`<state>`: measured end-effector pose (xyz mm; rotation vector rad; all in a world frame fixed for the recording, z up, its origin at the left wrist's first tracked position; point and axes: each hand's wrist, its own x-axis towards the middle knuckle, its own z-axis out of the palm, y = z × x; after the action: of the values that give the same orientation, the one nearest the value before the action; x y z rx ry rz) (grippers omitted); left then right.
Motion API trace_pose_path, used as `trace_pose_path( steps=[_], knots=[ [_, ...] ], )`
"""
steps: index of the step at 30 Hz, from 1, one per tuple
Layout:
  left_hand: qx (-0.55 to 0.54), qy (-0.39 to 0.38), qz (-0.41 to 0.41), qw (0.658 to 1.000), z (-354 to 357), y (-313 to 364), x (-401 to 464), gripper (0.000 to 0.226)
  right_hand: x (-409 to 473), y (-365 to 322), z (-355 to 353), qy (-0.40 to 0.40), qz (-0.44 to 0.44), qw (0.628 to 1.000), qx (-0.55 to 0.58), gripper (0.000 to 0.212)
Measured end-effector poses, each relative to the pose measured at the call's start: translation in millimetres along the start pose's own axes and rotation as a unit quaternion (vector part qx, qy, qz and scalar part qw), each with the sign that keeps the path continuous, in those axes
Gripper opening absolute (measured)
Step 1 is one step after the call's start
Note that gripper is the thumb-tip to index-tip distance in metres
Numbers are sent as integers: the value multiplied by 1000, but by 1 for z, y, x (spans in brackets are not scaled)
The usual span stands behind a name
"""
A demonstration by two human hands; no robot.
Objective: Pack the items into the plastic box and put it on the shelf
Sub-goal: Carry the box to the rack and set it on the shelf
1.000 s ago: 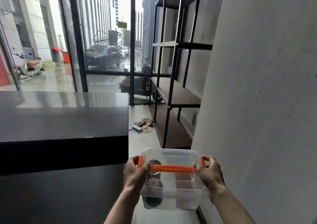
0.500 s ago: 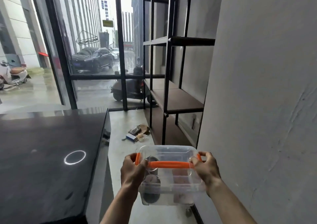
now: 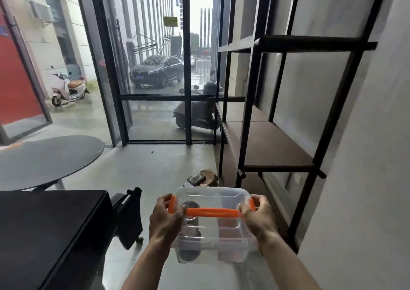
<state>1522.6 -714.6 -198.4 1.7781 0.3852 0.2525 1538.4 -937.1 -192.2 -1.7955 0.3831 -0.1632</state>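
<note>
Left hand (image 3: 165,219) and right hand (image 3: 258,215) each clamp an end of the clear plastic box (image 3: 211,223) by its orange handle (image 3: 210,212); probably light, rigid, slick-walled.

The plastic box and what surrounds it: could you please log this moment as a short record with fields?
box: clear plastic box with orange handle, held in the air, lid on
contents: a dark item and a pinkish item, blurred through the wall
left hand: left hand grips the box's left end
right hand: right hand grips the box's right end
shelf: black-framed shelf ahead on the right, brown board bare
floor: cardboard scraps near the shelf's foot
left side: black table
</note>
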Motion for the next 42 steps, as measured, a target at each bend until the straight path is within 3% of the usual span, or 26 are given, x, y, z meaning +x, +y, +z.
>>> trace_pose_path(
  steps=[13, 19, 29, 36, 42],
  knots=[
    [17, 12, 25, 999, 86, 8, 342, 70, 316, -58, 175, -35, -25, 998, -45, 43],
    [43, 13, 23, 999, 114, 26, 501, 70, 450, -93, 250, -31, -20, 999, -34, 33],
    [68, 8, 23, 997, 198, 26, 755, 70, 684, -114, 360, -26, 13, 999, -18, 39],
    [66, -11, 36, 997, 278, 67, 933, 69, 868, -153, 404, -13, 16, 1000, 1, 33],
    [64, -64, 58, 994, 364, 105, 1037, 67, 980, -172, 397, 46, 31, 998, 29, 33]
  ],
)
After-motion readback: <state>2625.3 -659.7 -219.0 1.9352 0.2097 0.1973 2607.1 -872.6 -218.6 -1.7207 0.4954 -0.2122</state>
